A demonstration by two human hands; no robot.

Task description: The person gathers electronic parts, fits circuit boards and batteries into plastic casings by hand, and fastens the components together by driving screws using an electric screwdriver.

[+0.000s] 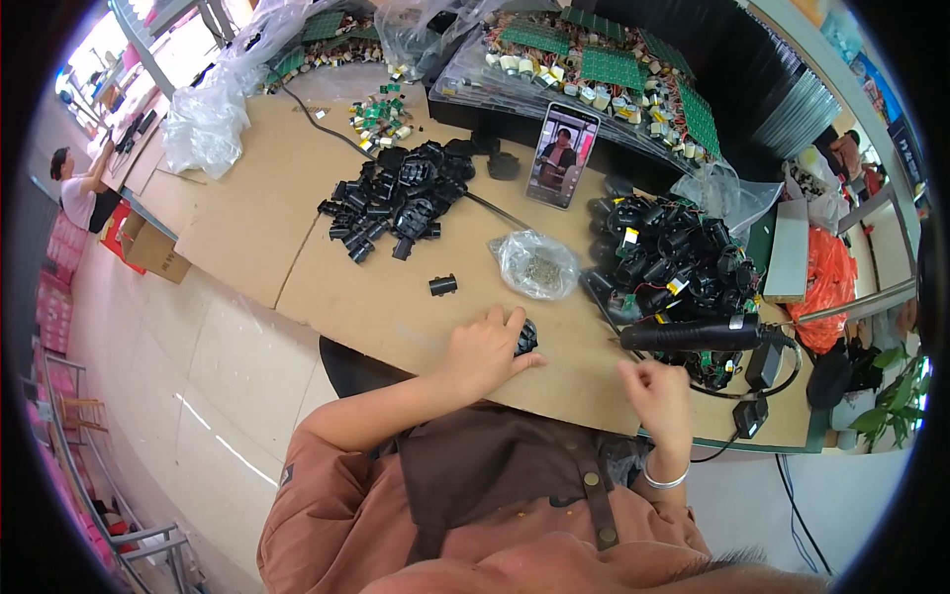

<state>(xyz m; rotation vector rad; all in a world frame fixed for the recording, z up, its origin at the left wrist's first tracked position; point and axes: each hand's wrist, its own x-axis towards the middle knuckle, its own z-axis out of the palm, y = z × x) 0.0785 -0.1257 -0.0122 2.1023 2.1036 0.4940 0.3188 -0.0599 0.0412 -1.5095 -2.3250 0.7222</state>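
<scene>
My left hand [483, 352] rests on the cardboard-covered table with its fingers curled round a small black plastic part [527, 339], partly hidden by them. My right hand [657, 394] is raised near the table's front edge, slightly blurred, its fingers curled in; what they hold, if anything, I cannot make out. Just beyond it lies a black electric screwdriver [690, 336] with a cord. A single black plastic part [442, 285] lies beyond my left hand. Farther right of that sits a clear plastic bag [539, 265] of small metal pieces, apparently screws.
A heap of black plastic parts [396, 193] lies at the back left, and wired black assemblies [683, 257] pile up at right. A phone [562, 155] leans upright behind the bag. Green circuit boards [609, 67] fill the back. Another person [79, 188] sits far left.
</scene>
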